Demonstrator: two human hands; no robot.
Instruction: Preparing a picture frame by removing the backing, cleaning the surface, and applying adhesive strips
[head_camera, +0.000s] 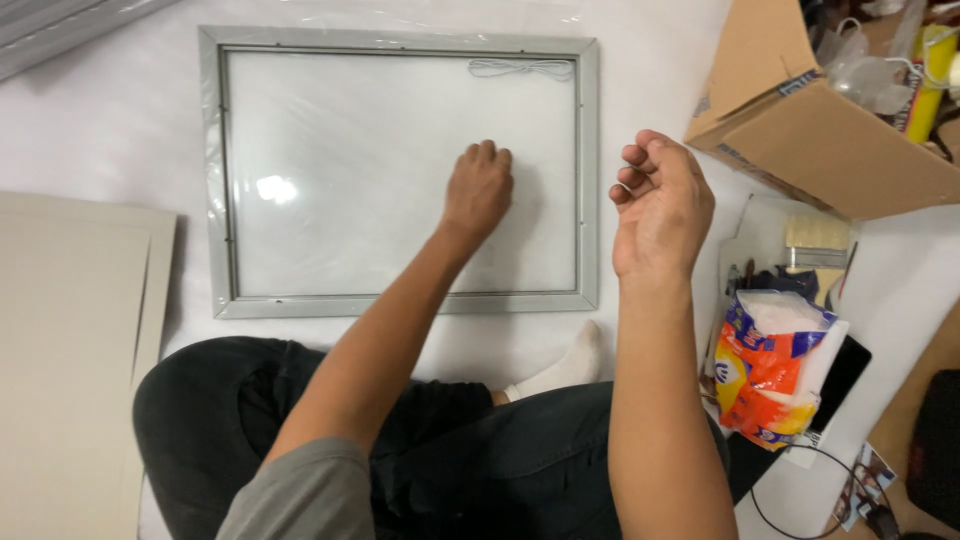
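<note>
A grey picture frame (590, 180) lies flat on a white sheet in front of my crossed legs, its glass pane (350, 170) catching a glare. My left hand (478, 190) rests knuckles-up on the right part of the pane, fingers curled under. My right hand (660, 205) hovers in the air just right of the frame's edge, fingers loosely curled, and I see nothing in it. A thin loop of white cord (520, 68) lies inside the frame near its top right corner.
Beige cardboard sheets (70, 340) lie at the left. A tilted brown cardboard box (820, 140) with bags and tools stands at the upper right. Below it are a flat paintbrush (815, 240), an orange and blue plastic bag (775, 365), a dark phone (845, 375) and a black cable (800, 500).
</note>
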